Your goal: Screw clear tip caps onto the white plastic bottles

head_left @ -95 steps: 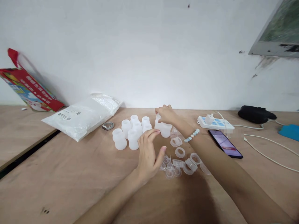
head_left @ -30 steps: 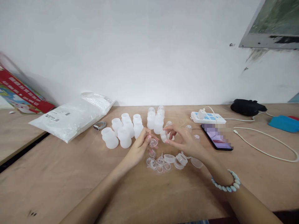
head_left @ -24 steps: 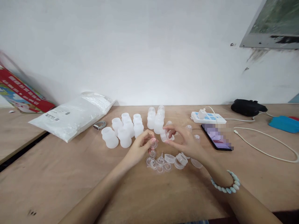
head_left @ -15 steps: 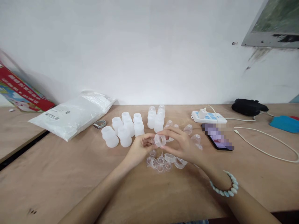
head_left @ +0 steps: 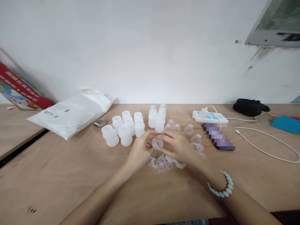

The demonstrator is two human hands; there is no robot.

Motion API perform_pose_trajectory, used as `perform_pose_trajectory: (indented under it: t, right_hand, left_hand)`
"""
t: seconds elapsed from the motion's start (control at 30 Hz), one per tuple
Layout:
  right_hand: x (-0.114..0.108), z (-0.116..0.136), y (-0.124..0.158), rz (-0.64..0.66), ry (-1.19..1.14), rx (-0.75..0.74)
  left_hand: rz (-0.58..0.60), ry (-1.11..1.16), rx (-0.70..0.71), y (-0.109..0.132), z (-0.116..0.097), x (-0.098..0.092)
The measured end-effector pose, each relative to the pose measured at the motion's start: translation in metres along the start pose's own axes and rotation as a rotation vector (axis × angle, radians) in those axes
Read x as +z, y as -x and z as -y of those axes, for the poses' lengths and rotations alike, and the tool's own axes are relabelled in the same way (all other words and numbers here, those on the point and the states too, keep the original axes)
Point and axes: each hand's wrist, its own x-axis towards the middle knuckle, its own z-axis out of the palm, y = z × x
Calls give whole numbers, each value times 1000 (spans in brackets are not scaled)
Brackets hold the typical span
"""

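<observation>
Between my hands is a clear plastic bottle collar [head_left: 157,143], its round opening turned towards me. My left hand [head_left: 140,147] grips its left side with curled fingers, partly hidden. From the right, my right hand [head_left: 177,144] pinches the collar between thumb and fingers. Just below lie several clear silicone bottle nipples [head_left: 161,159] and a few loose collars [head_left: 180,164], partly covered by my right hand. Clear dome caps [head_left: 189,129] are scattered behind and right of that hand. Whether a nipple sits inside the held collar is hard to make out.
Several frosted white bottle bodies [head_left: 125,136] stand left of centre, and domed bottles [head_left: 160,120] stand behind my hands. A plastic mailer bag [head_left: 72,112] and a watch [head_left: 99,123] lie left. On the right are a power strip [head_left: 209,117], phone [head_left: 217,136], cable [head_left: 269,133] and black case [head_left: 249,107].
The collar has shifted slightly left and its opening has tilted. My right hand has moved a little left with it, closer to my left hand.
</observation>
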Motion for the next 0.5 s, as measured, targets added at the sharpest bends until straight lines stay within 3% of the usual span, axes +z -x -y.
perform_pose_trajectory:
  t: [0.37, 0.5]
  right_hand:
    - [9, -7, 1, -77, 36, 49]
    - [3, -7, -1, -17, 54, 76]
  left_hand:
    - [20, 6, -23, -1, -3, -3]
    - [16, -5, 1, -2, 0, -4]
